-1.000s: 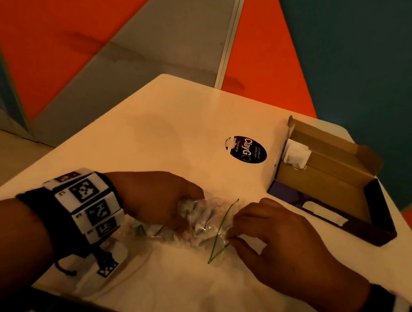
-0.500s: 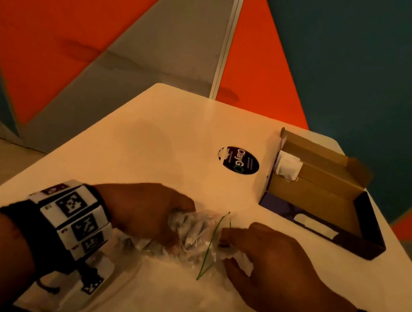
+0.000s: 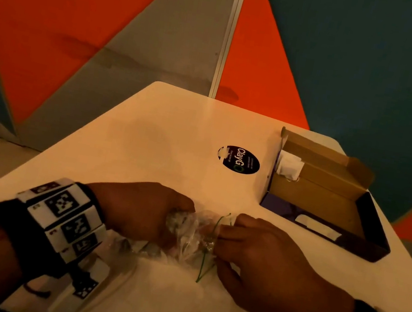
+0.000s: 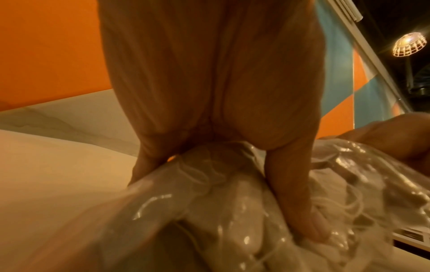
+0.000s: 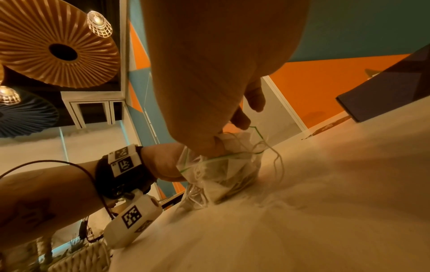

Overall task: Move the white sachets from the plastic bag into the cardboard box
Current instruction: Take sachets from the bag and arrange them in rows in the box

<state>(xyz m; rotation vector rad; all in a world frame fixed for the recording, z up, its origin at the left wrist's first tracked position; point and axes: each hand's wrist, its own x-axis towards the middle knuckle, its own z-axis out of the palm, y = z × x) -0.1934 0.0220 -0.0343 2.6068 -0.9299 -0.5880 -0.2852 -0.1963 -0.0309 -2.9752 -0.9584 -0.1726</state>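
Observation:
A clear plastic bag (image 3: 193,235) with a green zip line lies on the white table (image 3: 146,146) near me, holding white sachets with strings. My left hand (image 3: 178,215) grips the bag's body, fingers curled round the bag (image 4: 209,193). At the bag's mouth, my right hand (image 3: 226,237) pinches a white sachet (image 5: 224,138) between thumb and fingers. The bag (image 5: 223,171) stands bunched under that pinch. The open cardboard box (image 3: 328,198) sits at the far right with one white sachet (image 3: 289,164) in its far left corner.
A round black sticker (image 3: 238,159) sits on the table left of the box. The box's dark lid (image 3: 365,237) with a white label lies open toward me. The table's edges run close on both sides, and orange, grey and teal wall panels stand behind it.
My right hand's fingers have moved slightly left, further into the bag's mouth. The left hand keeps its grip on the bag. The box has not moved.

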